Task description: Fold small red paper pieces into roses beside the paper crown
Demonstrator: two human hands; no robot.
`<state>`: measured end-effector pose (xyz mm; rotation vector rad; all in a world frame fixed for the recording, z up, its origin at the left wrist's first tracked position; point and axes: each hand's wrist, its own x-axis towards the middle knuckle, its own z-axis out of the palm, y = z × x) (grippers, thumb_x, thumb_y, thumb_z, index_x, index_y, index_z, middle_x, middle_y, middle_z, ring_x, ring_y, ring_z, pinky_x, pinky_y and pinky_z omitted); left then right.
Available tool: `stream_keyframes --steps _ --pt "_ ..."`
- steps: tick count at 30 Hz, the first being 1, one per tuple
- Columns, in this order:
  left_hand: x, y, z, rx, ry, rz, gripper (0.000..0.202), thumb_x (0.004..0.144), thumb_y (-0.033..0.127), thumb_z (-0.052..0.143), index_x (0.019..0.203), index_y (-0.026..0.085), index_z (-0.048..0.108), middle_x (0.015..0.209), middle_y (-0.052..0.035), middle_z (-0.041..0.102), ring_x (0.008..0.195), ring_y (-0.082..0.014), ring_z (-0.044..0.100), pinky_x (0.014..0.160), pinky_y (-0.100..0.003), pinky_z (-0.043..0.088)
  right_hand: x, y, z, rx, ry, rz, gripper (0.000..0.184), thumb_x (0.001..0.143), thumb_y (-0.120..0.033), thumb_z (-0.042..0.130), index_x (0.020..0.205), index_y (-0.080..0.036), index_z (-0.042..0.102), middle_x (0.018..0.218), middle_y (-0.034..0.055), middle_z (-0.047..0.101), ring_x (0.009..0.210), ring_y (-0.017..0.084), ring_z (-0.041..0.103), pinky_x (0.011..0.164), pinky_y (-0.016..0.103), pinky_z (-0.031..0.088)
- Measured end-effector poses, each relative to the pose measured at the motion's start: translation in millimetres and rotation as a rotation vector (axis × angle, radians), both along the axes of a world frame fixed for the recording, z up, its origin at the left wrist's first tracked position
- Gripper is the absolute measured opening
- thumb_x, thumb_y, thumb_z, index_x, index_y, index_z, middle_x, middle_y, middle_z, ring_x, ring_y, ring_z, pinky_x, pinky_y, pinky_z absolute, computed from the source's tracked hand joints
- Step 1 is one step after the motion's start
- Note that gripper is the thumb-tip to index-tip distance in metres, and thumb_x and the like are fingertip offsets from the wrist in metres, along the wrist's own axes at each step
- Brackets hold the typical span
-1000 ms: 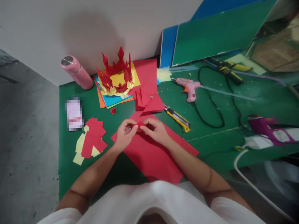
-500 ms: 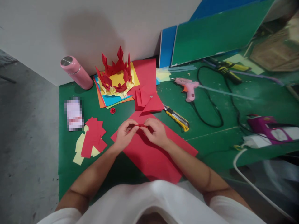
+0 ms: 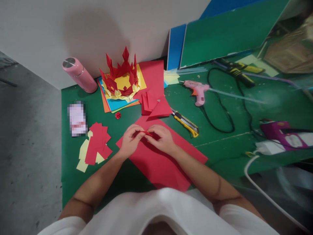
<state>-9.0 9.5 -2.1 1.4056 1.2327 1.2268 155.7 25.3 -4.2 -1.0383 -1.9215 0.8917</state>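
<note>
Between my hands is a small folded piece of red paper [image 3: 147, 133], mostly covered by the fingers. My left hand [image 3: 131, 139] pinches its left end with thumb and forefinger. At the other end, my right hand [image 3: 161, 138] grips it the same way. Both hands are over a large red paper sheet [image 3: 161, 160] lying at an angle on the green table. Just beyond them lie folded red paper pieces [image 3: 156, 107]. A small red paper rose [image 3: 117, 115] sits to the left of these.
A red and yellow paper crown [image 3: 119, 85] stands on coloured sheets, with a pink bottle [image 3: 81, 76] beside it. Left are a phone [image 3: 77, 118] and cut paper pieces [image 3: 95, 143]. Right are a yellow utility knife [image 3: 186, 123], a pink glue gun [image 3: 197, 91] with its cable, and pliers [image 3: 241, 71].
My right thumb has shifted slightly along the red paper, which is turned a little between my fingers. Both hands stay in nearly the same place.
</note>
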Motion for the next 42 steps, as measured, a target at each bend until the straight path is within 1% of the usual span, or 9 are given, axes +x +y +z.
stream_keyframes --steps 9,14,21,25,29,32,36,39,42 --pt "1 1 -1.4 -0.055 -0.106 -0.042 0.027 0.079 0.046 0.070 0.072 0.020 0.065 0.077 -0.0022 0.062 0.075 -0.0146 0.060 0.071 -0.028 0.048 0 -4 -1.8 0.056 0.024 -0.059 0.016 0.086 -0.032 0.061 0.073 -0.024 0.057 0.073 0.0035 0.067 0.068 0.018 0.061 0.066 0.032 0.047" --pt "1 0 -4.4 -0.044 -0.026 0.049 0.030 0.080 0.047 0.068 0.068 0.020 0.062 0.076 -0.0023 0.063 0.076 -0.0154 0.060 0.075 -0.030 0.049 -3 -4 -2.6 -0.005 0.039 -0.075 0.024 0.087 -0.040 0.062 0.071 -0.023 0.059 0.068 0.0029 0.065 0.064 0.017 0.058 0.063 0.031 0.045" --pt "8 -8 -5.4 -0.207 -0.112 0.132 0.036 0.077 0.053 0.068 0.079 0.018 0.063 0.071 0.0012 0.059 0.049 -0.0072 0.053 0.048 -0.021 0.046 -4 -4 -1.9 -0.141 -0.002 -0.058 0.036 0.090 -0.045 0.058 0.063 -0.021 0.050 0.057 -0.0015 0.054 0.054 0.012 0.048 0.055 0.026 0.036" --pt "7 -7 -1.0 -0.260 -0.154 0.114 0.039 0.077 0.056 0.068 0.083 0.018 0.061 0.056 0.0053 0.053 0.045 -0.0067 0.049 0.045 -0.019 0.042 -2 -3 -2.0 -0.139 -0.047 -0.005 0.040 0.093 -0.046 0.050 0.062 -0.021 0.045 0.055 -0.0024 0.049 0.052 0.011 0.045 0.054 0.025 0.034" --pt "6 -4 2.2 -0.336 -0.215 0.066 0.043 0.072 0.057 0.071 0.081 0.017 0.059 0.054 0.0069 0.052 0.043 -0.0047 0.047 0.044 -0.017 0.040 0 -3 1.2 -0.080 -0.053 0.060 0.045 0.099 -0.040 0.038 0.060 -0.020 0.045 0.054 -0.0014 0.050 0.052 0.011 0.046 0.056 0.025 0.034" --pt "8 -2 2.2 -0.399 -0.321 0.039 0.046 0.067 0.055 0.076 0.084 0.018 0.056 0.061 0.0061 0.058 0.044 -0.0048 0.053 0.045 -0.017 0.043 1 -4 4.7 -0.057 -0.029 0.024 0.046 0.100 -0.039 0.037 0.059 -0.020 0.045 0.053 -0.0016 0.049 0.050 0.010 0.046 0.055 0.026 0.034" --pt "9 -1 0.4 -0.388 -0.475 0.047 0.051 0.064 0.046 0.082 0.091 0.022 0.046 0.073 0.0057 0.065 0.052 -0.0075 0.064 0.054 -0.019 0.052 -1 -4 5.8 -0.130 0.006 -0.015 0.045 0.100 -0.040 0.038 0.060 -0.020 0.046 0.054 -0.0015 0.051 0.051 0.011 0.048 0.055 0.025 0.036" --pt "7 1 -1.8 -0.323 -0.510 0.119 0.051 0.065 0.039 0.083 0.087 0.023 0.040 0.066 0.0097 0.062 0.049 -0.0064 0.063 0.054 -0.017 0.052 -2 -4 2.5 -0.165 0.037 0.003 0.037 0.098 -0.040 0.043 0.068 -0.021 0.051 0.061 -0.0008 0.056 0.057 0.012 0.054 0.057 0.026 0.042" --pt "4 4 -3.0 -0.280 -0.478 0.173 0.045 0.065 0.037 0.084 0.081 0.021 0.045 0.059 0.0102 0.058 0.046 -0.0050 0.059 0.049 -0.015 0.048 -1 -3 -1.9 -0.113 0.146 -0.068 0.019 0.096 -0.039 0.048 0.102 -0.023 0.056 0.089 0.0046 0.066 0.078 0.016 0.065 0.071 0.030 0.052"
